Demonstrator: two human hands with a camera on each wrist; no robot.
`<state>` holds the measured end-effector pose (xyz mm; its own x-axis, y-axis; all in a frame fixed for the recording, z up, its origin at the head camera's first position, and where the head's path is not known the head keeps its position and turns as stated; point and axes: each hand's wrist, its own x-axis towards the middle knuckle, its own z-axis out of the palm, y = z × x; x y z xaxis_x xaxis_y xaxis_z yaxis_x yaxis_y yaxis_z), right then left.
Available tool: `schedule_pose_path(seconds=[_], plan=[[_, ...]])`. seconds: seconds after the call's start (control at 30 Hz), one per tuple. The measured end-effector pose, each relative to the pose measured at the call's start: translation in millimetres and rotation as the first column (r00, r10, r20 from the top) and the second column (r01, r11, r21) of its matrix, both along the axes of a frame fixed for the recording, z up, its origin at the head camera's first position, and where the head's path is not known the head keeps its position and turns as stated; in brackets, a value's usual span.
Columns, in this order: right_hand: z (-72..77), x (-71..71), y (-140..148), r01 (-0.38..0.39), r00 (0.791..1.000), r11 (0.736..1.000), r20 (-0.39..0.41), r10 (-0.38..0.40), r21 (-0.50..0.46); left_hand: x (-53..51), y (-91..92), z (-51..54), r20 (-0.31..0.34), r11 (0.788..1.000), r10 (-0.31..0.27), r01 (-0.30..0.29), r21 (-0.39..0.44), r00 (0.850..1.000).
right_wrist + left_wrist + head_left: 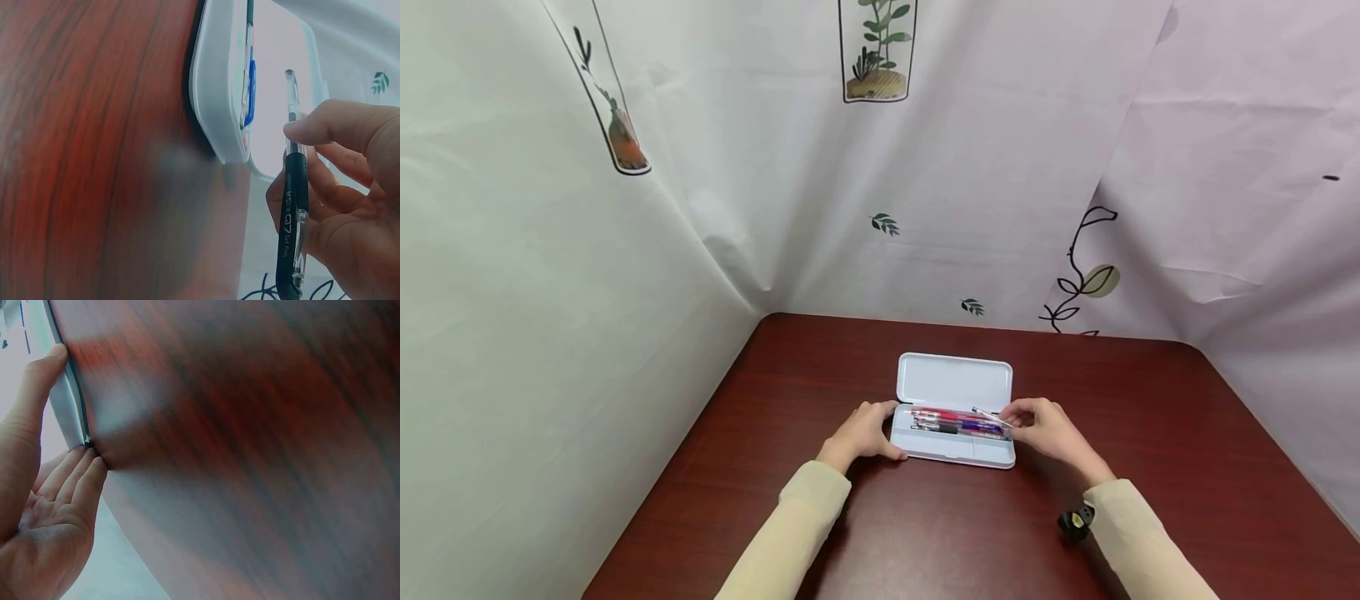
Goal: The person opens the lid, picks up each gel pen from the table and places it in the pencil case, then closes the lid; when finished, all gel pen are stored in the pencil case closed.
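A white pencil case (928, 447) lies on the table with its lid (955, 381) raised at the back. Several pens (951, 425), with red, blue and black parts, fill its rear compartment. My left hand (862, 431) holds the case's left end, thumb at the front and fingers toward the hinge. In the left wrist view, the thumb and fingertips touch the case's side (67, 409). Above the right end, my right hand (1047, 429) pinches a gel pen (292, 187) between thumb and fingers. This pen has a clear barrel and a dark cap, and is held apart from the others.
The case stands on a dark red wooden table (955, 533). Pale patterned cloth (820, 200) hangs behind the table and along its sides. A small black device (1076, 522) sits at the right sleeve's cuff.
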<state>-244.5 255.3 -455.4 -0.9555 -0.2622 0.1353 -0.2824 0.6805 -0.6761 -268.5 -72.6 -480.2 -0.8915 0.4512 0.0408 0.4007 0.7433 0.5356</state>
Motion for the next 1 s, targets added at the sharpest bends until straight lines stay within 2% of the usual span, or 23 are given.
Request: schedule_pose_path(seconds=[0.3, 1.0], plan=[[-1.7, -2.2, -19, -0.010, 1.000, 1.000, -0.004, 0.010, 0.001, 0.1, 0.6, 0.5, -0.008, 1.000, 0.000, 0.000, 0.015, 1.000], [-8.2, -13.4, -47, -0.105, 0.994, 0.994, -0.014, 0.105, 0.006, 1.3, 0.1, 0.8, -0.010, 1.000, 0.001, -0.001, 0.021, 1.000]])
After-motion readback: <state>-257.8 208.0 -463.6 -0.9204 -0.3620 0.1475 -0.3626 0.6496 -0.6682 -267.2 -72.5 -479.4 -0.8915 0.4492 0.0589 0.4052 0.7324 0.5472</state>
